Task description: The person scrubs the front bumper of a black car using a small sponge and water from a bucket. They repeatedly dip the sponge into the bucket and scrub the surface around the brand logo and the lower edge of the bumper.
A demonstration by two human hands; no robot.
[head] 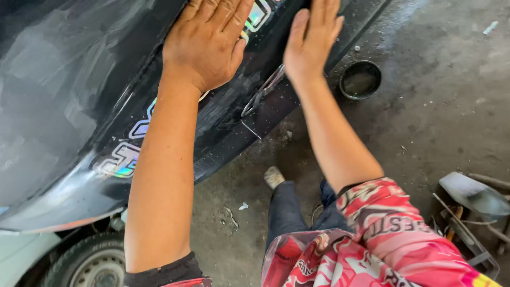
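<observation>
My left hand (208, 42) lies flat, fingers together, on the dark, scuffed side panel of a car (69, 95), partly covering a shiny holographic sticker (125, 157) that runs along the panel. My right hand (311, 40) presses flat on the same panel a little to the right, above a dented, creased strip at the panel's lower edge (263, 95). Neither hand holds anything. My fingertips run out of the top of the view.
A tyre (87, 263) shows at the bottom left under the panel. A round black dish (360, 79) sits on the stained concrete floor (435, 106). Metal tools and a box (470, 212) lie at the right. My leg and shoe (274, 177) are below.
</observation>
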